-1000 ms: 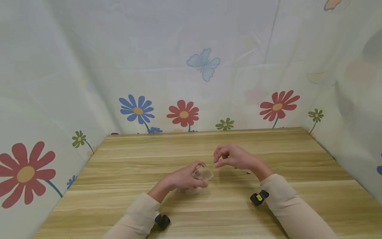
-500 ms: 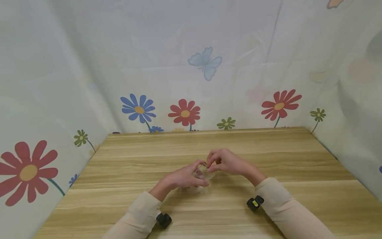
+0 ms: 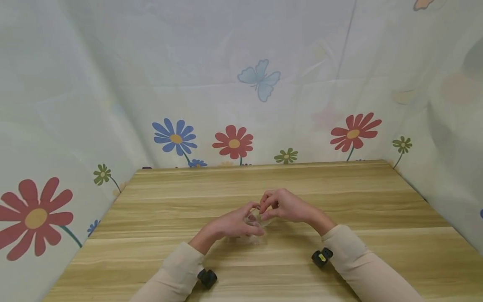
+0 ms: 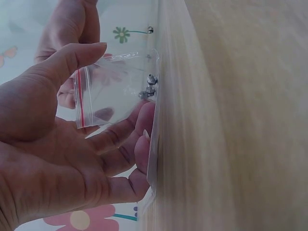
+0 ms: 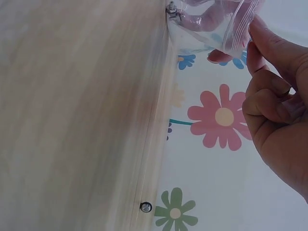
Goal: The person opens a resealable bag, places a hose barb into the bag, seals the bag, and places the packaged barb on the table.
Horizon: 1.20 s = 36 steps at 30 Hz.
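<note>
My left hand (image 3: 237, 222) grips a small clear zip bag (image 4: 108, 91), thumb along its top and fingers curled under it, close over the tabletop. A red line runs along the bag's seal. Several small silvery screws (image 4: 150, 84) lie at the bag's bottom end. At the bag's mouth, my right hand (image 3: 286, 205) brings thumb and forefinger together on the zip edge (image 5: 240, 26), its other fingers curled in. I cannot tell whether a screw is between those fingertips. In the right wrist view, the left fingers (image 5: 202, 21) show through the clear plastic.
One loose screw (image 5: 146, 207) lies on the wood-grain table (image 3: 181, 188), near my right hand. A white cloth (image 3: 302, 100) printed with flowers and a butterfly hangs behind the table and along both sides.
My right hand has moved left and slightly down, carrying a small shiny piece to the bag's mouth. Over the last half second it has barely shifted. The left hand keeps holding the bag.
</note>
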### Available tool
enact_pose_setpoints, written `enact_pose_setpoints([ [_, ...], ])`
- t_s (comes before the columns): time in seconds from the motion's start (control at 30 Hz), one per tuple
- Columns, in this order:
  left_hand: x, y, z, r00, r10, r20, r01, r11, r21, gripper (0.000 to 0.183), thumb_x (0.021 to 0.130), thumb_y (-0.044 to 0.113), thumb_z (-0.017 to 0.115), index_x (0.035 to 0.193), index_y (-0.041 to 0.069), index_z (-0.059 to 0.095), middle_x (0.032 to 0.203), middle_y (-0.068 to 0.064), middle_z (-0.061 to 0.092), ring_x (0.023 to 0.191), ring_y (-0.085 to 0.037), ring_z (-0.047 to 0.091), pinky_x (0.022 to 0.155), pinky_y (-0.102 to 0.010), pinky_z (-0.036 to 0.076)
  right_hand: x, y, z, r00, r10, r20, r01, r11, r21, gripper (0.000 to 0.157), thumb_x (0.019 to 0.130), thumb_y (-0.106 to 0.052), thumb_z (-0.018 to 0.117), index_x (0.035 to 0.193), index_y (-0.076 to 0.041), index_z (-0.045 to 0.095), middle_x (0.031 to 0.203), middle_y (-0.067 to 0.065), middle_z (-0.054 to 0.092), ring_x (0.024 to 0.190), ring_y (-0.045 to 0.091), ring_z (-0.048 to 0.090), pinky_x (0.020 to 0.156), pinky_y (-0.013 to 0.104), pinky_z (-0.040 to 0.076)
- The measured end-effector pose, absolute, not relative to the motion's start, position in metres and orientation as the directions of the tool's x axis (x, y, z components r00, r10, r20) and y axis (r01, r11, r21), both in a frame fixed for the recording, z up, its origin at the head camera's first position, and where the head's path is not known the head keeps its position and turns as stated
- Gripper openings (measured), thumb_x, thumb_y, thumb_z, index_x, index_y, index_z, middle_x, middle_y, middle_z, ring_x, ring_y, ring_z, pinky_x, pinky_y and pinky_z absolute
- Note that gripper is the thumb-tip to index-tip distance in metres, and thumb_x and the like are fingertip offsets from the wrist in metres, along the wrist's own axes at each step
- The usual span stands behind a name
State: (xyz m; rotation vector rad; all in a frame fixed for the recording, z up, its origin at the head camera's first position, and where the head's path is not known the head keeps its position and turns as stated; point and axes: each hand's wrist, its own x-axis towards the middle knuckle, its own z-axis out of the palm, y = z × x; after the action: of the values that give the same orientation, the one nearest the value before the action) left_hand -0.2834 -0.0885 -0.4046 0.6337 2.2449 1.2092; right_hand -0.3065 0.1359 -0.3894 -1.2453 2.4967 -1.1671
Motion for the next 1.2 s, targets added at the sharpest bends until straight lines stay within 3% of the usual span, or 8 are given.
enact_pose_setpoints([
  [0.33,-0.285,-0.088,-0.407,-0.768,0.604,-0.216,0.155,0.501,0.851,0.069,0.089,0.027,0.078,0.144,0.013,0.038,0.109,-0.005,0.063,0.090,-0.020,0.065,0.078,-0.038,0.053,-0.309,0.147,-0.383,-0.657,-0.711,0.249,-0.649,0.366,-0.667,0.008,0.087,-0.011,0.078,0.095,-0.012,0.079,0.098,-0.004,0.067,0.077,0.015,0.056,0.065,0.027,0.047],
  [0.5,-0.286,-0.088,-0.408,-0.771,0.600,-0.214,0.160,0.508,0.846,0.071,0.088,0.028,0.079,0.144,0.011,0.038,0.108,-0.006,0.061,0.089,-0.020,0.064,0.076,-0.036,0.052,-0.315,0.162,-0.379,-0.691,-0.682,0.241,-0.635,0.413,-0.653,0.007,0.089,-0.015,0.077,0.095,-0.016,0.078,0.099,-0.004,0.066,0.072,0.015,0.055,0.063,0.027,0.047],
  [0.8,-0.284,-0.088,-0.404,-0.773,0.598,-0.211,0.166,0.512,0.842,0.071,0.087,0.027,0.080,0.143,0.011,0.039,0.109,-0.009,0.059,0.088,-0.020,0.062,0.074,-0.034,0.051,-0.330,0.199,-0.379,-0.746,-0.633,0.207,-0.593,0.491,-0.638,0.005,0.091,-0.015,0.075,0.094,-0.016,0.077,0.096,-0.001,0.066,0.078,0.018,0.058,0.069,0.030,0.050],
  [1.03,-0.283,-0.088,-0.405,-0.773,0.600,-0.206,0.163,0.502,0.849,0.071,0.087,0.025,0.080,0.143,0.010,0.039,0.108,-0.009,0.058,0.087,-0.020,0.061,0.074,-0.035,0.051,-0.338,0.221,-0.387,-0.750,-0.637,0.180,-0.587,0.515,-0.625,0.007,0.089,-0.003,0.074,0.094,-0.004,0.078,0.094,0.003,0.069,0.074,0.018,0.055,0.065,0.030,0.049],
  [1.2,-0.284,-0.088,-0.404,-0.768,0.608,-0.202,0.168,0.495,0.852,0.071,0.087,0.025,0.079,0.143,0.010,0.038,0.108,-0.009,0.058,0.086,-0.020,0.062,0.075,-0.036,0.052,-0.345,0.229,-0.394,-0.756,-0.635,0.162,-0.575,0.524,-0.628,0.005,0.087,-0.002,0.076,0.092,-0.002,0.078,0.093,0.004,0.071,0.074,0.019,0.056,0.063,0.028,0.047],
])
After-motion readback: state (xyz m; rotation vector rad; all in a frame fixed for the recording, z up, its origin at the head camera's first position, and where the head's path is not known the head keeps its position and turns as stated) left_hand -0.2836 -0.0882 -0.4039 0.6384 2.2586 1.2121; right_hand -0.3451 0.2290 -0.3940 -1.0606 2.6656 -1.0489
